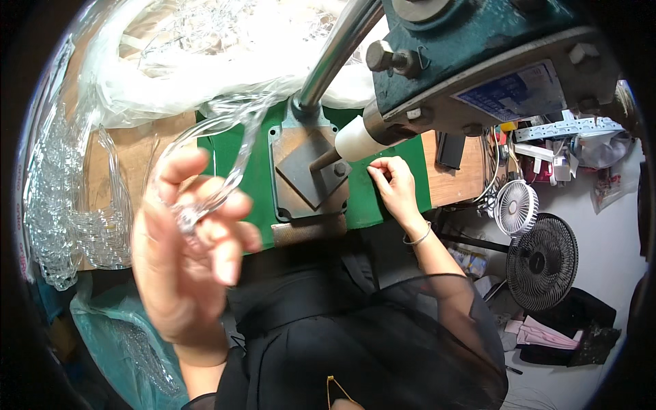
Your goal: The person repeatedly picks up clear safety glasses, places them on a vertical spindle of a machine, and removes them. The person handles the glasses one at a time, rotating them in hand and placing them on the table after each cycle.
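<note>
Brown wood makes the tabletop, and a big blue-green press leans over it. At the back, a white plastic bag holds messy clear threads. A green mat lies under the press, and a shiny clear heap sits at the far left. Loose ends there could snag on a sleeve.

The left hand is up in front, left of the press, and looks blurry. Its fingers are bent around some strands, with small gaps between them; how hard they squeeze, nobody can tell. The right hand is at the mat, just right of the press. Its thumb and first finger are close together, but whether they pinch something tiny is too hard to see.

Between the hands is a dark plate, turned like a diamond. If fingers got over it while the press came down, they could be hurt. The held clear strands loop up toward the bag. They look slippery, so a loose grip could drop them, and a hard tug could knot them.
</note>
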`<state>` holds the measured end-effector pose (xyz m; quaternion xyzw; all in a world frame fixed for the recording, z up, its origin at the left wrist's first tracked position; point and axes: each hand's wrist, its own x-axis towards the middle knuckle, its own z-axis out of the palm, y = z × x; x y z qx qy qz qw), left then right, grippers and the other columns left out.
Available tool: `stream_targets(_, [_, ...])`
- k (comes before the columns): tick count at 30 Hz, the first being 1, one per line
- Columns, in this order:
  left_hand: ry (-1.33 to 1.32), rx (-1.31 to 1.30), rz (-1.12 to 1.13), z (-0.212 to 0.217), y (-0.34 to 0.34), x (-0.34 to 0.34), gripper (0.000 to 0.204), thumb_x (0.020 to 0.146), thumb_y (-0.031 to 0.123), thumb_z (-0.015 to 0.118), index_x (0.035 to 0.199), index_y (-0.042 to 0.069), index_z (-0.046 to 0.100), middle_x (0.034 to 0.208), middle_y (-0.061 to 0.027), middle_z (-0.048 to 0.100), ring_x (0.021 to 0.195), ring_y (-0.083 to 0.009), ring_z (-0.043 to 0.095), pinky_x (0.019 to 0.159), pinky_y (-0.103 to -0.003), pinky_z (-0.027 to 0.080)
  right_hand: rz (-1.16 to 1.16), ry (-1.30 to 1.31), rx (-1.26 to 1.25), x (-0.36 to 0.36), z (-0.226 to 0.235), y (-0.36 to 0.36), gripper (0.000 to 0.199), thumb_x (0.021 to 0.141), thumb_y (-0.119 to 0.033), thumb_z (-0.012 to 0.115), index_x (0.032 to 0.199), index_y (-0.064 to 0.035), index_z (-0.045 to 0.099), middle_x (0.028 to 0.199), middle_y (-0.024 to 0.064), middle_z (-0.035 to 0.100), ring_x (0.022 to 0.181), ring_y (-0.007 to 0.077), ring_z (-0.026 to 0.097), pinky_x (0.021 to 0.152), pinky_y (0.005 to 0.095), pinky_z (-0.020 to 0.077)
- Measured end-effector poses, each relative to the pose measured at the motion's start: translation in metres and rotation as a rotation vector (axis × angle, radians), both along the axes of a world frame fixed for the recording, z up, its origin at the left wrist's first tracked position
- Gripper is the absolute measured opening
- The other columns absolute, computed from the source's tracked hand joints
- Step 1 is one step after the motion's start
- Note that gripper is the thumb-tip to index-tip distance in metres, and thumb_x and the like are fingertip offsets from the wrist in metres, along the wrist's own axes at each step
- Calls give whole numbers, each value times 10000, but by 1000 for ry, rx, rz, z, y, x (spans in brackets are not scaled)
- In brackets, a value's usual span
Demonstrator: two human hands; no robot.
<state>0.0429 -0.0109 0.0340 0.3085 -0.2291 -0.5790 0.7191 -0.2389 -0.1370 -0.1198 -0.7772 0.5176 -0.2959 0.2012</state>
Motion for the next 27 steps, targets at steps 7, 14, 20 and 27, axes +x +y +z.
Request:
stream_targets(7, [-14,-123,-112,-22,-7,-51,534,836,133,594,1305,0,375,1038,-100,584,792,-124,566,730,-282,491,16,29,15,4,1,-4,90,742,-104,673,745,-48,603,702,55,544,674,197,519,632,310,421])
stream_targets(14, [-125,62,-301,-36,8,-59,675,751,-120,615,1349,21,337,1183,-182,544,869,-103,601,780,-218,503,188,-178,192,26,82,15,57,798,-38,612,804,-1,569,752,63,533,669,148,528,611,258,438])
stream_targets(20, [57,169,-415,-33,10,-56,686,761,-74,647,1359,25,327,836,-52,590,765,-86,585,690,-200,485,756,-247,-4,74,151,39,129,717,-34,679,794,-56,577,764,36,576,688,204,542,605,289,442])
stream_targets(27, [100,216,-449,-31,13,-48,711,735,-98,652,1351,-11,308,836,-85,606,735,-152,635,695,-250,526,804,-300,49,77,146,35,144,678,-64,718,776,-57,613,735,37,608,693,195,574,623,277,460])
